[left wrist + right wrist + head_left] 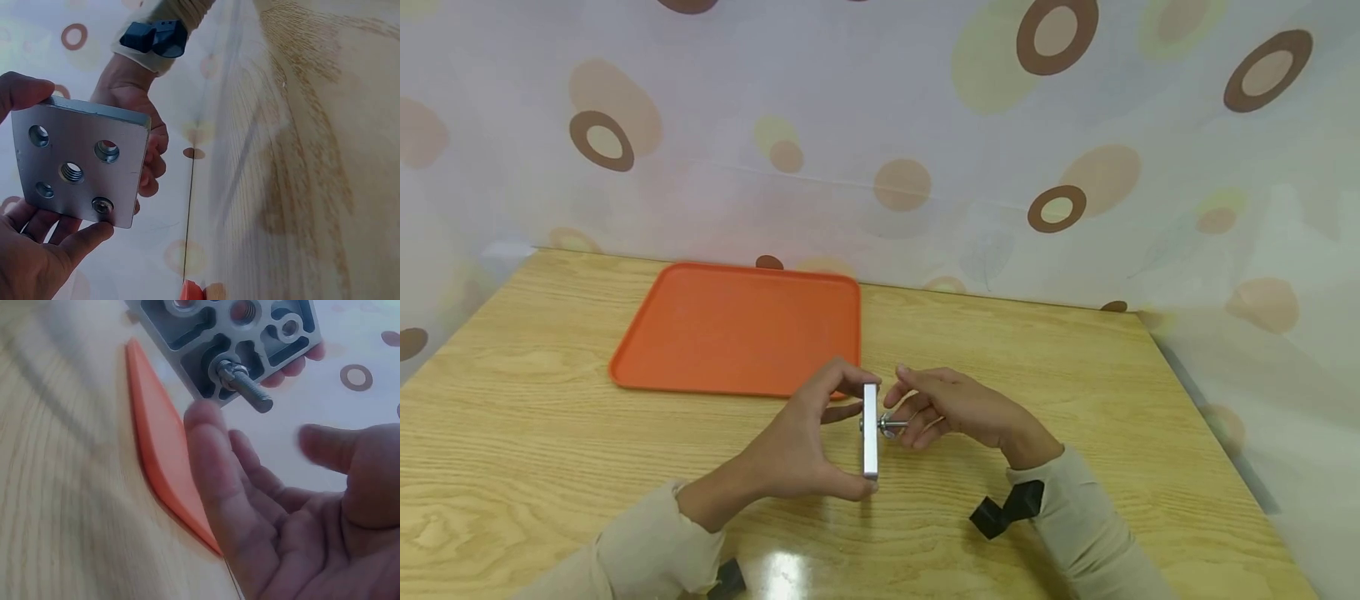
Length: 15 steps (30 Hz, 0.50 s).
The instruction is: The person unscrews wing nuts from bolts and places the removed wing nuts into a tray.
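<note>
My left hand point(820, 442) grips a square metal plate point(870, 433) on edge above the table, thumb on the near edge and fingers on the far one. In the left wrist view the flat face of the plate point(81, 156) shows several round holes, with a bolt head point(102, 205) in a corner hole. Ribs and recesses mark the other face. From it sticks a threaded bolt point(250, 390) with a nut point(228, 370) close to the plate. My right hand point(962, 408) is beside the bolt, its fingers loosely bent and its thumb apart from them, holding nothing.
An orange tray point(737, 333) lies on the wooden table point(1075, 383) behind the left hand. A patterned sheet point(850, 100) hangs along the back and sides of the table. Black devices point(1006, 510) are strapped at both wrists.
</note>
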Each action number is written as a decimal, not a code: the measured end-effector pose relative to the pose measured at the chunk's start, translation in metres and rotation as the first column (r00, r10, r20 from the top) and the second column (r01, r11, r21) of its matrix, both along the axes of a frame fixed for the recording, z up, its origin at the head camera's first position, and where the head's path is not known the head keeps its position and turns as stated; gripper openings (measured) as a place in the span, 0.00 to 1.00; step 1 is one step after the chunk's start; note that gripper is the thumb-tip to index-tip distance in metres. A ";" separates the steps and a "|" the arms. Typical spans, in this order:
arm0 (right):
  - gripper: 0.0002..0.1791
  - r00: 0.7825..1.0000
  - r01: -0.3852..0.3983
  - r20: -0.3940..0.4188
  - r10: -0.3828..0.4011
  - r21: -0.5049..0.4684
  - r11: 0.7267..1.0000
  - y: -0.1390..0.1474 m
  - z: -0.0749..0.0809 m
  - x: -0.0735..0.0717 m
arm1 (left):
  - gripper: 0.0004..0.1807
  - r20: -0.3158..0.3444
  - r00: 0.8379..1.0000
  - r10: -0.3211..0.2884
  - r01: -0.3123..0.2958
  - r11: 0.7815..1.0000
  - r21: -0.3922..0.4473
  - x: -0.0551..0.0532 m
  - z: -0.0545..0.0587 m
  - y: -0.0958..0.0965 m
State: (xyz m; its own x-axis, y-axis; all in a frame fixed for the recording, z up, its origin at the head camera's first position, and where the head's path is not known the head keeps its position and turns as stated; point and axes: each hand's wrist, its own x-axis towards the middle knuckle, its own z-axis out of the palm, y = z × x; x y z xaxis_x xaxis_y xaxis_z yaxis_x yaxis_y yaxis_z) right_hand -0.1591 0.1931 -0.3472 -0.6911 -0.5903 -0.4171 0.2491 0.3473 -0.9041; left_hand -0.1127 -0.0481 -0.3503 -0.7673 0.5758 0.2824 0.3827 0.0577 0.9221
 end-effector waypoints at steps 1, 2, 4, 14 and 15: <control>0.25 1.000 0.006 0.018 -0.006 -0.002 1.000 0.000 -0.001 0.000 | 0.44 0.002 1.000 0.000 0.000 1.000 -0.002 0.000 0.000 0.000; 0.24 0.999 0.008 0.036 -0.008 -0.002 1.000 -0.001 -0.002 0.000 | 0.44 0.002 1.000 -0.001 0.001 1.000 -0.002 0.000 0.000 0.000; 0.22 0.999 -0.017 0.051 0.017 -0.008 1.000 -0.003 -0.003 0.000 | 0.43 0.003 1.000 -0.003 0.003 1.000 -0.002 0.000 0.000 0.000; 0.21 0.997 -0.068 0.018 0.069 -0.029 0.997 -0.007 -0.001 0.005 | 0.44 -0.005 1.000 -0.004 0.004 1.000 -0.014 0.000 0.000 -0.001; 0.20 0.997 -0.070 0.009 0.071 -0.029 0.997 -0.007 0.000 0.006 | 0.44 -0.003 1.000 -0.005 0.005 1.000 -0.012 0.000 -0.001 -0.001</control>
State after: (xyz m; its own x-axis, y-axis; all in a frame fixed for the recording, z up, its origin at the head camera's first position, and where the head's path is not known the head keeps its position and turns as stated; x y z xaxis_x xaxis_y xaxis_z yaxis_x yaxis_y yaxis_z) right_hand -0.1536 0.1857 -0.3476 -0.6429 -0.6493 -0.4063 0.2344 0.3382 -0.9114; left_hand -0.1127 -0.0488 -0.3509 -0.7636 0.5828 0.2778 0.3858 0.0668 0.9202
